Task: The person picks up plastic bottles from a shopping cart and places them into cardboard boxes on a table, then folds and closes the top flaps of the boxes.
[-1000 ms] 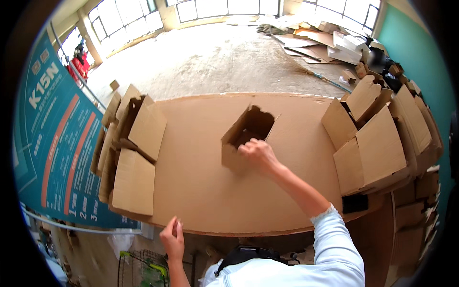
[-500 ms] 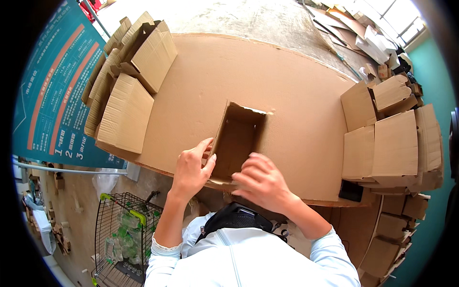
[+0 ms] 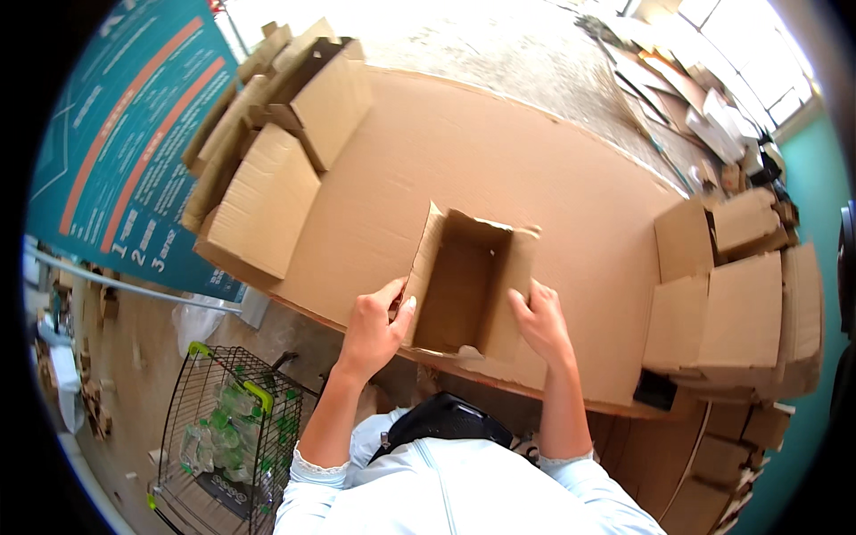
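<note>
An open cardboard box (image 3: 456, 290) stands in front of me near the table's front edge, its inside showing bare brown walls. Its two long side flaps are raised and lean outward. My left hand (image 3: 374, 328) pinches the left flap between thumb and fingers. On the other side my right hand (image 3: 542, 325) grips the right flap, thumb on the inner face and fingers behind it. A small torn bit of cardboard (image 3: 470, 353) sticks up at the box's near end.
Brown cardboard covers the table (image 3: 588, 267). Open boxes (image 3: 267, 201) are stacked at its left end, more boxes (image 3: 740, 308) at its right. A wire cart (image 3: 234, 428) with plastic bottles stands at lower left, beside a teal banner (image 3: 134, 160). Scrap cardboard (image 3: 655, 85) lies far right.
My right hand has moved from the box's near end to its right flap. Both side flaps now stand spread outward. The whole view has shifted and tilted a little.
</note>
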`<state>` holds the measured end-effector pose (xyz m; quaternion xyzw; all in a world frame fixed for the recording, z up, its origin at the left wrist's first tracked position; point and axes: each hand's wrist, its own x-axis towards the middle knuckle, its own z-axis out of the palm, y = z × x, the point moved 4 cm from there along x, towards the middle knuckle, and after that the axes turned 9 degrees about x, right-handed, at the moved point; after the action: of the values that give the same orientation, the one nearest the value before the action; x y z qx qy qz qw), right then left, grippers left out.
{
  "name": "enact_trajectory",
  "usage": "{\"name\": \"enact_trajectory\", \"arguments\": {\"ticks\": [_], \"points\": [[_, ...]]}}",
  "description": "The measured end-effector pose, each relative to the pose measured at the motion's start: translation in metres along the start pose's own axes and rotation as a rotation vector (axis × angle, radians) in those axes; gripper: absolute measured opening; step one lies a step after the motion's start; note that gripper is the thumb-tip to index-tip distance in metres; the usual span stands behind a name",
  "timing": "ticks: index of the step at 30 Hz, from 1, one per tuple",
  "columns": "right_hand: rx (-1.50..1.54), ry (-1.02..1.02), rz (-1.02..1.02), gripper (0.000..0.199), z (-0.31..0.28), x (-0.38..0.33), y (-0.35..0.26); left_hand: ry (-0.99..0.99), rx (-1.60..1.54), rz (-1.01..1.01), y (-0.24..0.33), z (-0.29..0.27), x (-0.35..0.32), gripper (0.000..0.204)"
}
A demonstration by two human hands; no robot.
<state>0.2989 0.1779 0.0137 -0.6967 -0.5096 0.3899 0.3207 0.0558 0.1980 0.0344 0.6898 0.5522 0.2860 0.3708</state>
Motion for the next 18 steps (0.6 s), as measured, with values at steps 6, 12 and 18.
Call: {"name": "enact_trajectory", "arguments": {"ticks": [6,12,18], "points": [[0.18,0.007,-0.209,0.025,0.015,-0.004,-0.013,0.166,0.109,-0.079,-0.029,-0.018,-0.017,0.041],[0.132,0.028,-0.342,0.013,0.041,-0.016,-0.048,0.3,-0.116,-0.076,-0.048,-0.064,-0.061,0.045],[0.057,-0.129,-0.298,0.014,0.085,-0.037,-0.107,0.712,-0.331,-0.36,-0.153,-0.152,-0.165,0.033]]}}
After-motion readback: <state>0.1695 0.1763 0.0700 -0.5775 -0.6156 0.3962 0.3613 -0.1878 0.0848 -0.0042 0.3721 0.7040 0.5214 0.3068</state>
